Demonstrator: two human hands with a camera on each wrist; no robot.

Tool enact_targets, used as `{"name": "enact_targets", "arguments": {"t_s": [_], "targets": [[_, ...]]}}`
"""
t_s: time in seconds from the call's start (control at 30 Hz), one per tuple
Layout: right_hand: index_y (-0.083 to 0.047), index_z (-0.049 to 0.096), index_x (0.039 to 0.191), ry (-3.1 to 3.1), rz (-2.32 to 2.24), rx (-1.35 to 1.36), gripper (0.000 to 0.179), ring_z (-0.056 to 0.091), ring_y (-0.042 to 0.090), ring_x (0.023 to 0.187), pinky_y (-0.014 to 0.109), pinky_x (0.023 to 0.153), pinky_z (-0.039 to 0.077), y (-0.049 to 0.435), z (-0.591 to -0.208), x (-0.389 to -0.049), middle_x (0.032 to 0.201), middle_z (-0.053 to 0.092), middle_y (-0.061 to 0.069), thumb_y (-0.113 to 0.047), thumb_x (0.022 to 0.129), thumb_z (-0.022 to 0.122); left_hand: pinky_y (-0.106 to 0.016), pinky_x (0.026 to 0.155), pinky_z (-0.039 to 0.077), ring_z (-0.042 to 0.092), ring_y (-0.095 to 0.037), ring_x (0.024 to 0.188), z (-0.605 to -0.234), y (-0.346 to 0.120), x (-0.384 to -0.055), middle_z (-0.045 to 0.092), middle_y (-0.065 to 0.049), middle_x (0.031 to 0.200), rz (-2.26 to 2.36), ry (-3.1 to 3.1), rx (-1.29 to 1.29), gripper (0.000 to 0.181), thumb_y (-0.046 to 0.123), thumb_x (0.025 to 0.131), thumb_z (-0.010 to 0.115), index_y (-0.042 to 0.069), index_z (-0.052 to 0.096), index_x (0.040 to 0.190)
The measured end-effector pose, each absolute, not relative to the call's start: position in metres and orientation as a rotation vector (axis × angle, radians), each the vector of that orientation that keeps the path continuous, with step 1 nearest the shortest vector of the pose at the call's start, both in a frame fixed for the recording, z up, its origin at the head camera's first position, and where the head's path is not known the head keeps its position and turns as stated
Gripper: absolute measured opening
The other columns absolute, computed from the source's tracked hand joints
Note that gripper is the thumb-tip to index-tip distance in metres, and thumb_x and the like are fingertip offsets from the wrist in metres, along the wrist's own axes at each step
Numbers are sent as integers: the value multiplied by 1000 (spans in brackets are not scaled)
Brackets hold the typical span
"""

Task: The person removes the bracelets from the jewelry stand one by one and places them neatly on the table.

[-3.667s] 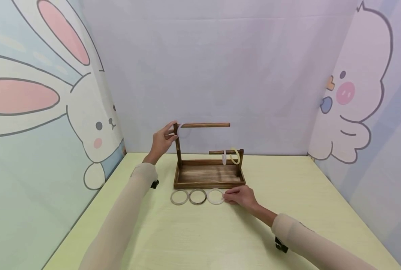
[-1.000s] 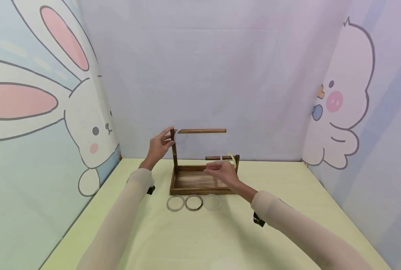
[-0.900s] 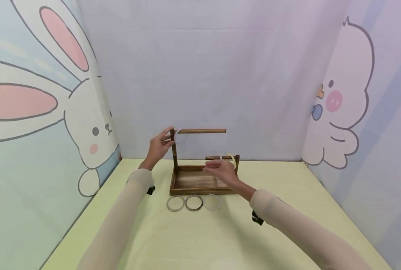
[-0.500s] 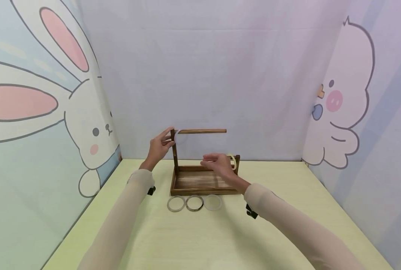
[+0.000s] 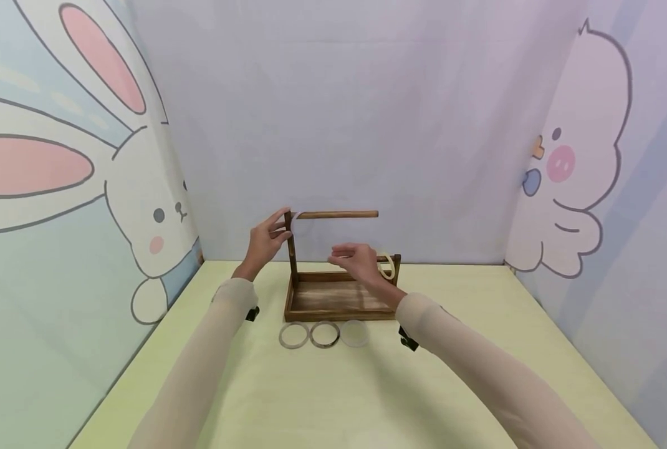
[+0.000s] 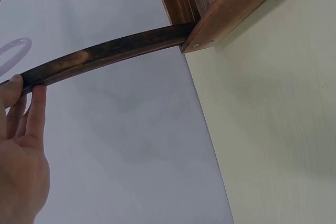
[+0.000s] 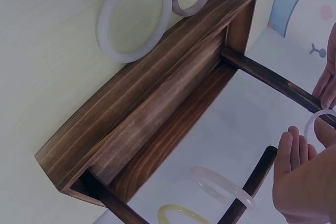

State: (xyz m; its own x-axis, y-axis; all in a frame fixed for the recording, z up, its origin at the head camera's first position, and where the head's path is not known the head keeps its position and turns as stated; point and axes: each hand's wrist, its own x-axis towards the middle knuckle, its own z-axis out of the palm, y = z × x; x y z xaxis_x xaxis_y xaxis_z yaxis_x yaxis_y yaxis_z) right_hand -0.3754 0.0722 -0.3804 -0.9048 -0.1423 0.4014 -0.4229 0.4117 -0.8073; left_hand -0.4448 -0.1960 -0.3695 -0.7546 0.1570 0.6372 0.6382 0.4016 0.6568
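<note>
My left hand (image 5: 263,244) pinches the tall post (image 5: 292,252) of a wooden bangle rack between thumb and fingers, near the top. Beside it a pale bangle (image 5: 294,221) hangs on the long upper bar (image 5: 341,214). My right hand (image 5: 361,265) hovers in front of the short lower bar, fingers fairly straight and close together. Nothing shows in its grasp. In the right wrist view it lies just past that bar's free end (image 7: 269,153). A pale pink bangle (image 7: 197,174) and a yellow bangle (image 5: 388,277) hang on the lower bar; the hand hides the pink one in the head view.
On the table in front of the rack's tray (image 5: 339,316), a grey bangle (image 5: 294,347), a dark-streaked bangle (image 5: 325,346) and a whitish bangle (image 5: 354,345) lie in a row. A plain backdrop (image 5: 434,156) stands behind, with printed side walls.
My right hand has left the whitish bangle on the table, risen to the lower bar, then shifted slightly up and left. My left hand keeps its hold on the post.
</note>
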Motion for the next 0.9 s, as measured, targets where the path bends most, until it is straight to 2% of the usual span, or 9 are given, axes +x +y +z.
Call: {"name": "enact_targets", "arguments": {"t_s": [0.4,0.6,0.9], "targets": [[-6,79,119,-2379,1525,486,30,77,23,96,38,83,65,53,-372,-387,107,79,9,-17,91,84,-41,96,61,68,-35,120,-369,-193,-445,61,-16,145,-1307,-2205,-656,67,-4,96,71,27,55,153],[-9,79,120,-2385,1556,467,32,77,20,97,36,83,65,40,-367,-392,108,79,7,-20,91,84,-42,95,61,68,-37,120,-369,-193,-445,59,-16,147,-1304,-2196,-660,66,-5,95,71,24,56,152],[-6,78,120,-2356,1506,512,32,78,24,96,37,82,66,25,-361,-395,108,79,10,-17,91,84,-40,97,61,67,-34,123,-369,-193,-447,59,-15,147,-1319,-2209,-654,66,-4,96,70,25,56,152]]}}
